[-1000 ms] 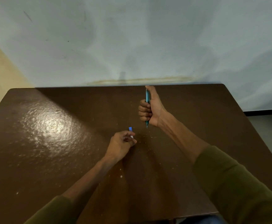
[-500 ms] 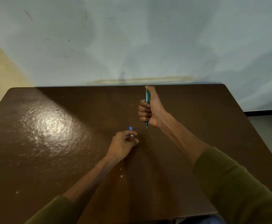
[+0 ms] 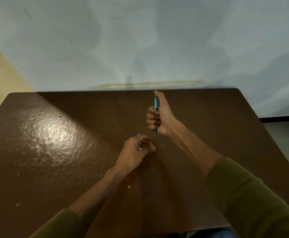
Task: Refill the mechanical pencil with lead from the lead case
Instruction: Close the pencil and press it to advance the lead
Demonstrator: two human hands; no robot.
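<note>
Over the last second your right hand (image 3: 159,117) barely moved: it stayed fisted around the teal mechanical pencil (image 3: 156,107), held upright with its tip pointing down just above the brown table (image 3: 54,152), and your thumb stayed pressed on the pencil's top end. What did change was your left hand (image 3: 136,150). It had been showing more of the blue-capped lead case (image 3: 138,135) above the knuckles, and by this moment it had dipped and curled a little, so that only a sliver of blue cap showed past the fingers (image 3: 147,143), with a pale glint between them. Those fingers were bunched together around the case; whether a lead was pinched between them was too small to tell. The two hands were near each other but apart, the case below and to the left of the pencil tip. I judged that you were working the case with the one hand, perhaps to open it or shake out a lead, and that the pencil had not yet received anything.
</note>
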